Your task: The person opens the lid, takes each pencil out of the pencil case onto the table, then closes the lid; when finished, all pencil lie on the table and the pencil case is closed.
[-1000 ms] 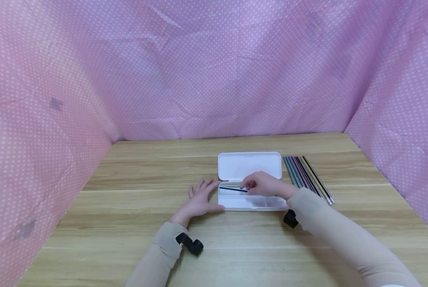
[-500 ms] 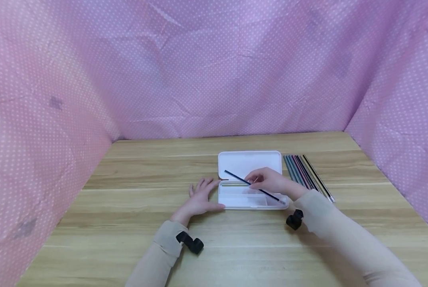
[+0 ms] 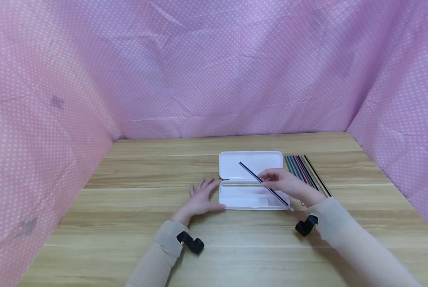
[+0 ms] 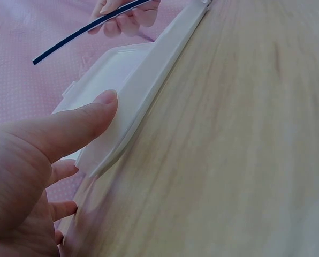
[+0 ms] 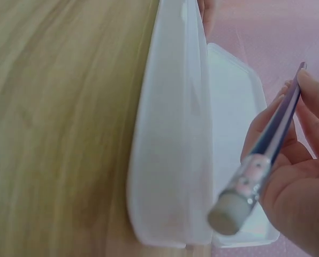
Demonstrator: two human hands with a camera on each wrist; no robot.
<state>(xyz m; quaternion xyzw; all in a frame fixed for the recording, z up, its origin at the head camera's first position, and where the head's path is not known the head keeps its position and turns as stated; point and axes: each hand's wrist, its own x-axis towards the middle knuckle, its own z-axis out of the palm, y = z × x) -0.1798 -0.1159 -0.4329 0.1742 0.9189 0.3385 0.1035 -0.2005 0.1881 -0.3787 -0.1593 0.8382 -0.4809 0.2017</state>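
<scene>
An opened white pencil case [image 3: 244, 206] lies on the table, its lid [image 3: 233, 165] folded back. My left hand [image 3: 198, 200] rests at the case's left end, fingers spread, thumb at the front corner. Over the case, my right hand [image 3: 289, 184] pinches a dark striped pencil [image 3: 249, 170] between thumb and fingers. The pencil slants from upper left to lower right; the right wrist view shows its white eraser [image 5: 229, 214] and silvery ferrule toward the camera. Along the rear of the tray lies a thin gold-toned pencil [image 3: 239, 184], partly behind the held pencil and hand.
Several pencils [image 3: 295, 165] in blue-grey, pink, black and gold lie side by side right of the case, partly covered by the right hand. Dividers split the case into compartments. Pink dotted cloth [image 3: 214, 99] hangs around the wooden table [image 3: 145, 179].
The right hand lifts the dark pencil up out of the tray, tilts it and moves right with it. The left hand stays at the case's left end.
</scene>
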